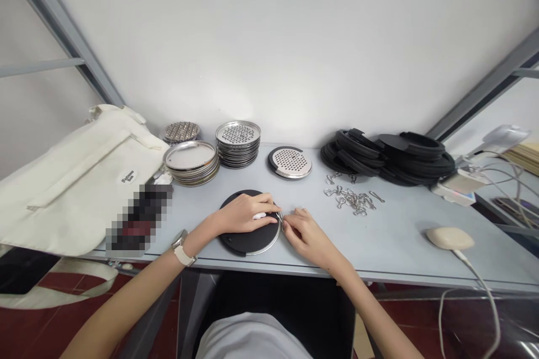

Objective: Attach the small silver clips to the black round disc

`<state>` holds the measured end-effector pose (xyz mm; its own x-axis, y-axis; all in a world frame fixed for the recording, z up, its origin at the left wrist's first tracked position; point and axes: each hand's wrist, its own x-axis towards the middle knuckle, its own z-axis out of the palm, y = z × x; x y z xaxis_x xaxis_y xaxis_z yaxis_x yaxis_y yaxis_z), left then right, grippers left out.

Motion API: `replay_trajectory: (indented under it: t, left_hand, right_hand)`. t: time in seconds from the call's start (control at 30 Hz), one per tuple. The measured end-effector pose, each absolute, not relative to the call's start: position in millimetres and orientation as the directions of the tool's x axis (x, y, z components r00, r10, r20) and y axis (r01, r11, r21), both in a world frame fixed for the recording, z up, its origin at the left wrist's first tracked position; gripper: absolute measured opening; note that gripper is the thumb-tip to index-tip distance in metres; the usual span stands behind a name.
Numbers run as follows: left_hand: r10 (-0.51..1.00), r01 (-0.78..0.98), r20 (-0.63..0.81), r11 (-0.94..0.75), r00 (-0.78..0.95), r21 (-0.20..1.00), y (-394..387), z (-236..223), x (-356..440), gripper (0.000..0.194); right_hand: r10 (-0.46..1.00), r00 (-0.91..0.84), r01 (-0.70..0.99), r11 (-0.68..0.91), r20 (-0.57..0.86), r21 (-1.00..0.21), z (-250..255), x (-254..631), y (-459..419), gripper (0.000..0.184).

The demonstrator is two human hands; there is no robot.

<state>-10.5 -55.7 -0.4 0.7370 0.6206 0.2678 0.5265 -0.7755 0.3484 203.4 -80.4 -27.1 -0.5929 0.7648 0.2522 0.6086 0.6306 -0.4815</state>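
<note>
A round black disc (pixel 248 242) with a silvery metal rim along its lower right lies flat near the table's front edge. My left hand (pixel 244 214) rests across its top, thumb and fingers closing toward its right edge. Something small and white shows between those fingers. At that edge a small metal wire clip (pixel 279 216) sits between both hands. My right hand (pixel 306 235) pinches the clip with thumb and forefinger, beside the disc. Behind it lies a round grater (pixel 290 161) with a black rim piece on its left. Loose wire clips (pixel 353 200) lie in a pile to the right.
Stacks of metal grater plates (pixel 238 148) and plain-topped metal discs (pixel 190 156) stand at back left. Black plastic rings and discs (pixel 412 160) are heaped at back right. A cream bag (pixel 84 179) covers the left end. A white corded device (pixel 450 238) lies at right.
</note>
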Motion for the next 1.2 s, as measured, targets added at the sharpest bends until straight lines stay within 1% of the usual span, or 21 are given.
replay_trajectory:
  t: [0.2, 0.47, 0.77, 1.2]
  left_hand:
    - [0.615, 0.527, 0.268, -0.781, 0.741, 0.336, -56.2, 0.3, -10.5, 0.032]
    - [0.632, 0.552, 0.253, -0.769, 0.733, 0.323, -56.6, 0.8, -9.5, 0.031]
    - [0.634, 0.579, 0.263, -0.773, 0.728, 0.261, -56.8, 1.7, -8.0, 0.029]
    - [0.63, 0.558, 0.259, -0.773, 0.732, 0.302, -56.3, 0.8, -9.2, 0.03]
  right_hand:
    - [0.764, -0.595, 0.613, 0.633, 0.25, -0.473, -28.5, 204.6, -80.0, 0.029]
    - [0.766, -0.6, 0.607, 0.625, 0.233, -0.491, -28.2, 204.5, -79.9, 0.032]
    - [0.772, -0.596, 0.612, 0.614, 0.22, -0.498, -28.1, 204.1, -79.7, 0.033]
    - [0.773, -0.595, 0.607, 0.611, 0.22, -0.508, -28.6, 203.9, -80.3, 0.032]
